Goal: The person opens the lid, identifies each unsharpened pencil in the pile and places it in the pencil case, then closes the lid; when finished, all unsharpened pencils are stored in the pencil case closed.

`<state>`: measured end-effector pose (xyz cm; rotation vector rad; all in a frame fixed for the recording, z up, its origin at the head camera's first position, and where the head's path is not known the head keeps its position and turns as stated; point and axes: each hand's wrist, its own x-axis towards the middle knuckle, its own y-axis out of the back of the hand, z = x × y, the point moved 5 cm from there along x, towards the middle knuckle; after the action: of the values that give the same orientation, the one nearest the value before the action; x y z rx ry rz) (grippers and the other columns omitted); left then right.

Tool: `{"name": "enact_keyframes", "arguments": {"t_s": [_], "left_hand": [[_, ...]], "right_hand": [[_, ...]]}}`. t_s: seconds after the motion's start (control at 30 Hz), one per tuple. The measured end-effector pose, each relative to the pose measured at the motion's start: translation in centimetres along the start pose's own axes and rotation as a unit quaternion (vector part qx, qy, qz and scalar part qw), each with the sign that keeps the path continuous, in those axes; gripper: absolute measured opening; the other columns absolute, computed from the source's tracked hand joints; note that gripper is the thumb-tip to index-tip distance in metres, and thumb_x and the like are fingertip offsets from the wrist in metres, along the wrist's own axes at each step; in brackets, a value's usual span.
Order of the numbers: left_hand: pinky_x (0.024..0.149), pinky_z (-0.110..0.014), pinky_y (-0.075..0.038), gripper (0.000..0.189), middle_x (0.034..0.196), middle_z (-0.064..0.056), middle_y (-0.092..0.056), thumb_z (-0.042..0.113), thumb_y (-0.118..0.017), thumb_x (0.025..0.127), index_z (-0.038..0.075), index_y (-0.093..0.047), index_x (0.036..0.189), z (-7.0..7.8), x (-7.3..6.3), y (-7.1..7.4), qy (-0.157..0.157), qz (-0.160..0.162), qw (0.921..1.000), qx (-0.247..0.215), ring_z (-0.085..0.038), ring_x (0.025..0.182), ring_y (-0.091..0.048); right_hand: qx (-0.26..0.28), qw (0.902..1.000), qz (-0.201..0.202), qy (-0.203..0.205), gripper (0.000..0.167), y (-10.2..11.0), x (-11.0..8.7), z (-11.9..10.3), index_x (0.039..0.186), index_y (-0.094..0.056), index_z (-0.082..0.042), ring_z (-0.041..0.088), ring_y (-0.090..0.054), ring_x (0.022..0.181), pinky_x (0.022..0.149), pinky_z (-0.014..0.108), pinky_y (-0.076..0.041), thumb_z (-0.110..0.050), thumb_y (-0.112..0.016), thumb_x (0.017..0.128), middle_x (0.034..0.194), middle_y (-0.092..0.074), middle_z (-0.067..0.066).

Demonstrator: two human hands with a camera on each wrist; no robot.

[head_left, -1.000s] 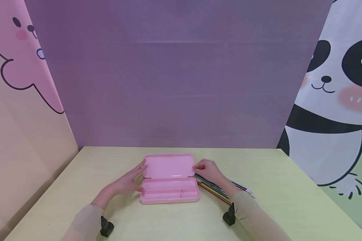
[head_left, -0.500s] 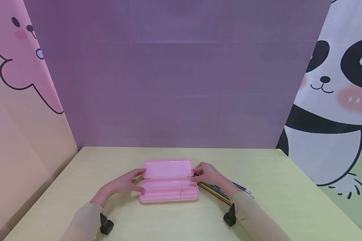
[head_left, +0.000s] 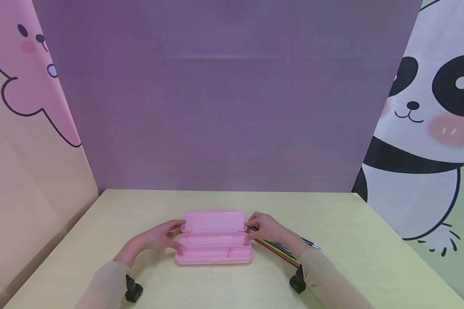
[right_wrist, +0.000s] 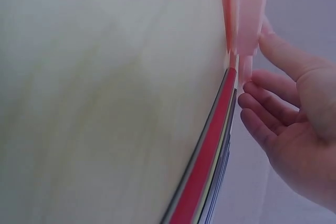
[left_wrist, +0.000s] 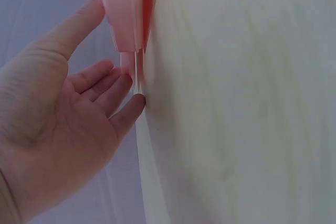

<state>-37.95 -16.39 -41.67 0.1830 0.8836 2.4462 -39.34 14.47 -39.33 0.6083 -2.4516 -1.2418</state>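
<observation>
- Head view: pink pencil case (head_left: 212, 239) lies spread open on the tabletop (head_left: 185, 289), base toward the person, lid (head_left: 214, 222) hinged on the far side. Exact tilt of the lid hard to read. Base shows a long trough and a nearer row split by a divider (head_left: 228, 252).
- Same view, hands: left hand (head_left: 158, 237) at the case's left end, right hand (head_left: 268, 228) mirroring it at the right. Each has its thumb by the base and fingers by the lid, thumb and fingers apart. Pencils (head_left: 277, 250) lie just beside the right end, partly beneath the right forearm.
- Handling, judged from the gloss and thin walls: light, fairly stiff plastic, apt to slide on the smooth surface. Hinge looks like the weak line; twisting one end alone could strain it. Best holds: base steadied at both short ends, lid taken by its short ends or far rim, both sides together.
- Left wrist view: case seen end-on, thumb (left_wrist: 79, 30) against its end; fingers loosely bent below, well parted from the thumb. Whether every fingertip touches the lid, cannot tell.
- Right wrist view: thumb (right_wrist: 286, 56) at the case's other end, fingers relaxed and slightly bent near the lid, a gap between. Pencil bundle runs close by; loose shafts would probably roll if knocked.
</observation>
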Motion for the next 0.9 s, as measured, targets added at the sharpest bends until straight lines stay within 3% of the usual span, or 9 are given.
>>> {"name": "enact_keyframes", "arguments": {"t_s": [0.33,0.67,0.9], "left_hand": [[0.112,-0.054,-0.026,0.084,0.150,-0.022,-0.030,0.026,-0.076,0.078,0.000,-0.032,0.144,-0.3,-0.6,0.3,-0.003,-0.011,0.9999,-0.003,-0.043,0.137,-0.028],[0.113,-0.055,-0.023,0.088,0.149,-0.028,-0.027,0.019,-0.079,0.075,-0.006,-0.028,0.143,0.0,-0.5,0.2,-0.022,-0.001,0.9995,-0.023,-0.046,0.137,-0.024],[0.112,-0.055,-0.024,0.086,0.147,-0.028,-0.030,0.020,-0.079,0.075,-0.007,-0.030,0.142,0.2,-0.7,0.1,-0.025,0.001,0.9996,-0.016,-0.046,0.136,-0.027]], "right_hand": [[0.012,0.9998,-0.013,-0.006,0.045,-0.5,0.3,0.2,0.113,-0.067,0.000,0.018,-0.048,0.083,0.061,0.019,-0.041,-0.024,-0.078,0.076,0.098,-0.058,0.007],[0.008,0.9999,0.003,0.009,0.048,-0.5,-0.2,0.1,0.114,-0.064,0.003,0.021,-0.051,0.087,0.066,0.020,-0.044,-0.024,-0.078,0.077,0.100,-0.059,0.009],[-0.031,0.9949,0.066,0.070,0.042,1.1,-1.4,-0.6,0.108,-0.065,0.002,0.019,-0.057,0.084,0.072,0.026,-0.052,-0.028,-0.074,0.080,0.093,-0.063,0.008]]}}
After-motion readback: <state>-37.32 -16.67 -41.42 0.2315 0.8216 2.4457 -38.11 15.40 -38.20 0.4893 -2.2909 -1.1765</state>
